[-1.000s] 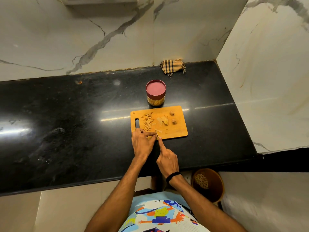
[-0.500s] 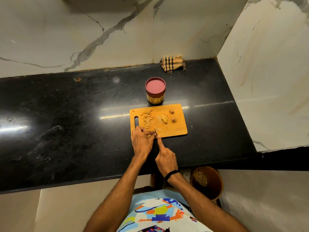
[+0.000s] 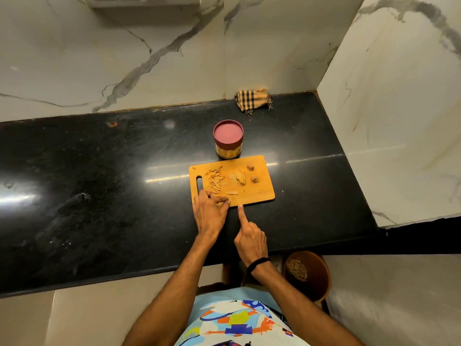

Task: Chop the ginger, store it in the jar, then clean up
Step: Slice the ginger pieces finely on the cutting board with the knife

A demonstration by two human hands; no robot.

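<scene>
An orange cutting board [image 3: 262, 193] lies on the black counter. On it are a heap of cut ginger strips [image 3: 215, 181], some ginger slices [image 3: 240, 177] and two small ginger knobs [image 3: 250, 167]. My left hand [image 3: 210, 212] holds a piece of ginger [image 3: 220, 203] down at the board's near left corner. My right hand [image 3: 249, 239] grips a knife with the forefinger stretched along its back; the thin blade [image 3: 236, 198] stands edge-on just right of the held piece. A jar with a red lid [image 3: 228, 136] stands behind the board.
A checked cloth [image 3: 253, 99] lies crumpled at the back wall. The black counter [image 3: 99, 196] stretches far to the left. A marble side wall [image 3: 399, 121] bounds the counter on the right. A brown bin [image 3: 308, 273] with scraps stands on the floor below the counter's edge.
My right hand with the knife has drawn back a little toward me, away from the board. My left hand stays on the ginger piece.
</scene>
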